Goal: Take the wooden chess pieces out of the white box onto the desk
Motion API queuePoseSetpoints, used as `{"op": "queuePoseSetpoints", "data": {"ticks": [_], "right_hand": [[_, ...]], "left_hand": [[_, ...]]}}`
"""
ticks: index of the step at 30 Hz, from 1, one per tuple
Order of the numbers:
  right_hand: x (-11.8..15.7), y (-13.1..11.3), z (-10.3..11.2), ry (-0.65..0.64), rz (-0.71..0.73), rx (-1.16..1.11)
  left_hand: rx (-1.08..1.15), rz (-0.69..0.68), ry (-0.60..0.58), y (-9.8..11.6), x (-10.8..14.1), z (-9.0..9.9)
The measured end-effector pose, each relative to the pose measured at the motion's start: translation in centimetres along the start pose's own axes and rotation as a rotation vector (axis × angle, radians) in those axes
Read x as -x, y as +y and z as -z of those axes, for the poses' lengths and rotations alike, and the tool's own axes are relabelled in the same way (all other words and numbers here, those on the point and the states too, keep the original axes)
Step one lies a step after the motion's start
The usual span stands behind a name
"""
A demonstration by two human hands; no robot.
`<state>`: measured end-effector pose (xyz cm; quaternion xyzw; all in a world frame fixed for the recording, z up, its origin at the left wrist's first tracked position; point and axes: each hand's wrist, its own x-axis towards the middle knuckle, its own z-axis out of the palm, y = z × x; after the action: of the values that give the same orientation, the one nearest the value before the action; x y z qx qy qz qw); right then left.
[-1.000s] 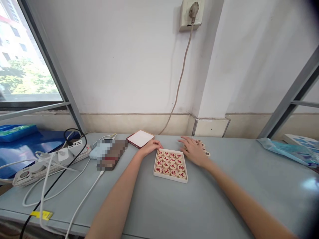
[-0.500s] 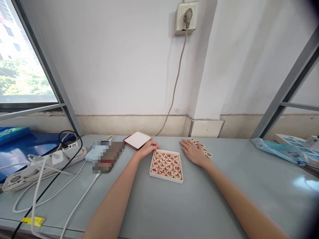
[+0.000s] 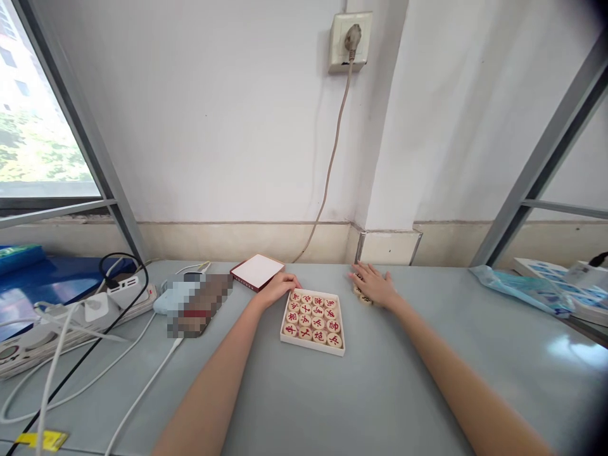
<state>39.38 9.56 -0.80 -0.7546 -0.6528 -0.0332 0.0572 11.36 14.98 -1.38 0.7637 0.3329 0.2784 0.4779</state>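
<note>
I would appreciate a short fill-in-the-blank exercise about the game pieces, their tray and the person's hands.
The characters on the pieces in the white tray are coloured ____.
Those pieces stand in four rows of ____ each.
The hand spread over the loose pieces is the person's ____ one.
As the person sees it, the red-sided lid lies beyond the tray and to its ____.

Missing words: red; four; right; left.
</note>
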Motion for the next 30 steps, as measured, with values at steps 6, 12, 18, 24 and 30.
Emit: {"op": "queuePoseSetpoints", "data": {"ticks": [6,12,18,24,30], "right_hand": [[1.0,1.7,-0.4,-0.065,0.035,-0.001],[2.1,4.3,0.3,-0.112,0.044,-0.01],[2.4,6.1,1.3,-0.218,0.043,-0.04],[2.8,3.4,1.9,-0.058,0.048,-0.12],[4.2,-3.2,4.7,0.12,0.423,-0.285]], "left_hand": [[-0.004,-0.011,0.007,-0.1,-0.1,-0.1],[-0.004,-0.003,0.013,0.0,0.0,-0.1],[-0.018,0.006,0.016,0.3,0.3,-0.1],[-0.003,0.012,0.026,0.4,0.3,-0.2],[-0.005,0.004,0.017,0.3,0.1,-0.3]]}}
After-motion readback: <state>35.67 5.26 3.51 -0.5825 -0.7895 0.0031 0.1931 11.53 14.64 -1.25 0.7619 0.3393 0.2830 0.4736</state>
